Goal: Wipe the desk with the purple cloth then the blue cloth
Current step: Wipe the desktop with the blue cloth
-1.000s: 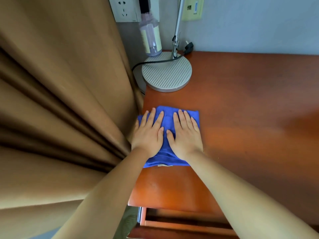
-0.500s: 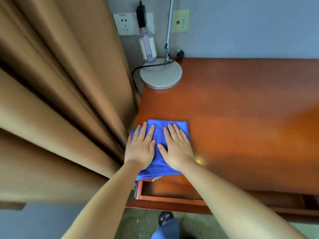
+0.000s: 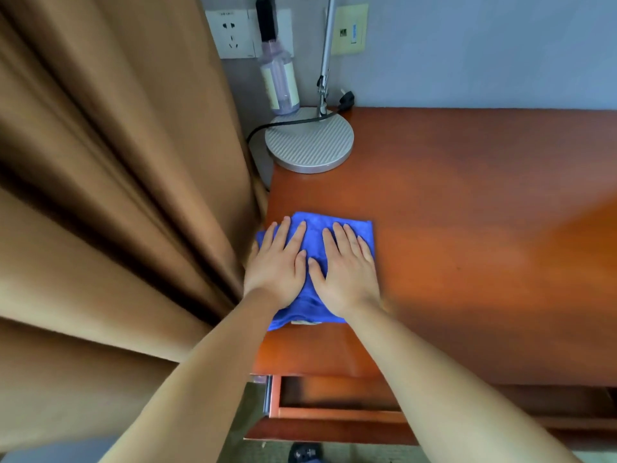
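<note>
Both hands lie flat, fingers spread, on the folded blue cloth (image 3: 315, 235) at the desk's (image 3: 467, 212) left edge: left hand (image 3: 277, 265), right hand (image 3: 345, 272). Side-by-side palms likely spread pressure evenly for wiping. The lamp base (image 3: 309, 142) stands beyond.

I can read no text anywhere. Beyond my hands, the bottle (image 3: 279, 82) carries a pale label with print too blurred to make out; the wall socket (image 3: 232, 33) and the yellow wall plate (image 3: 350, 29) bear marks too small to read.
</note>
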The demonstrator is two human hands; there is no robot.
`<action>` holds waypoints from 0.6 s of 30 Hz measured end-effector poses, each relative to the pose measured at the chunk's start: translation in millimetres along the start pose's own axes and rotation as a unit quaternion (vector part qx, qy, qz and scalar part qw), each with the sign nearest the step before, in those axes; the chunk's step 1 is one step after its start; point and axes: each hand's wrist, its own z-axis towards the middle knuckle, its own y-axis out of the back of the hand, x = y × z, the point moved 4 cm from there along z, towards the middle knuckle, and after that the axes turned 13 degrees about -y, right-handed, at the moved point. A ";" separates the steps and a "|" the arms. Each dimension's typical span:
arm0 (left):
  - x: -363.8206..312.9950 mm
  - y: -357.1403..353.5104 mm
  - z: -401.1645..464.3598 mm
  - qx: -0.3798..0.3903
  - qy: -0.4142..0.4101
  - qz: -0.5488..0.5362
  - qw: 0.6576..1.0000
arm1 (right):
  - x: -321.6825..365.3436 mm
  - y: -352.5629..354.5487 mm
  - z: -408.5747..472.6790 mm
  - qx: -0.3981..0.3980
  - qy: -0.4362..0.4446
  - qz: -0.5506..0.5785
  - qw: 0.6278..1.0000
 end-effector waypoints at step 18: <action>-35.9 -5.9 -79.6 0.045 0.008 0.019 0.999 | -17.7 9.7 -74.9 0.041 0.024 -0.030 0.998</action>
